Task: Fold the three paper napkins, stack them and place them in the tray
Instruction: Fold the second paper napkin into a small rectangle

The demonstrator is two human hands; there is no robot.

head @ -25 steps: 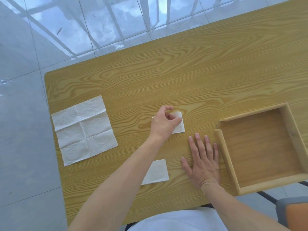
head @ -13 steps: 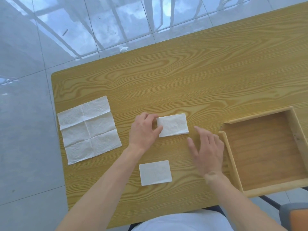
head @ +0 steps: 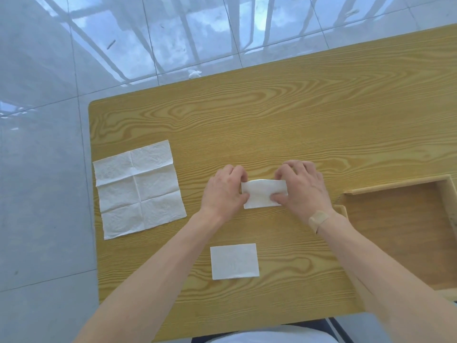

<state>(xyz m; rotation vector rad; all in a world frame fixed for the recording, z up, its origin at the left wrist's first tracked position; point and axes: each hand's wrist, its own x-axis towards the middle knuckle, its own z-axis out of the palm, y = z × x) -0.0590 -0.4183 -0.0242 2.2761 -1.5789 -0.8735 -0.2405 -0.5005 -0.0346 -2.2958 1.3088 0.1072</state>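
A partly folded white napkin (head: pixel 262 194) lies at the table's middle, its far edge lifted and curling toward me. My left hand (head: pixel 225 189) pinches its left end and my right hand (head: pixel 300 186) pinches its right end. A second napkin (head: pixel 234 261), folded into a small rectangle, lies flat nearer to me between my forearms. The third napkin (head: pixel 139 188) lies unfolded and creased at the table's left side. The shallow wooden tray (head: pixel 395 189) sits at the right, holding nothing that I can see.
The wooden table (head: pixel 272 120) ends close to the unfolded napkin on the left and just before my body. Beyond it is a glossy tiled floor (head: pixel 49 70) with a small scrap of white paper (head: pixel 194 74) near the table's far edge.
My right hand has come off the table beside the tray and taken the napkin's right end. My left hand shifted to the left end. The napkin's far edge has lifted.
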